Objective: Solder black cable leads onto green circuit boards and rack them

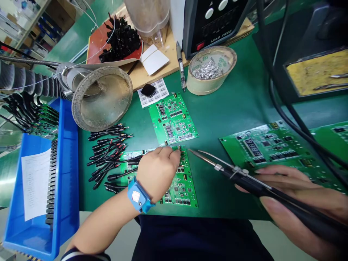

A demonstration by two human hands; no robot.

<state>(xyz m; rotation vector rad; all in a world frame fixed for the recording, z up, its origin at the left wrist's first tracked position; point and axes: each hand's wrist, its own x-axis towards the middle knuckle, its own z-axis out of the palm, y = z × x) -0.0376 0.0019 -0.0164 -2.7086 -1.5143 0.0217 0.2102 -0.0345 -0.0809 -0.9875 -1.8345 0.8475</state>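
Note:
My left hand (159, 168), with a blue wrist strap (139, 195), is closed over a green circuit board (191, 192) at the table's front. A black cable (133, 160) runs under its palm, and a bit of red wire shows by the fingertips at the board's upper right. The pinch itself is mostly hidden. In my right hand (293, 195) is a black soldering iron (236, 174), a thin solder-feed tube clamped along it. Its tip points left, just right of that board. Several black cables with bared ends (106, 156) lie left of my left hand.
Behind lies another circuit board (174, 119); more boards (261, 145) are at right under hanging black cords. A solder-scrap bowl (212, 70), pen (181, 67), fume funnel (102, 98), soldering station (214, 25) and yellow sponge tray (318, 72) surround them. A blue bin (66, 174) stands left.

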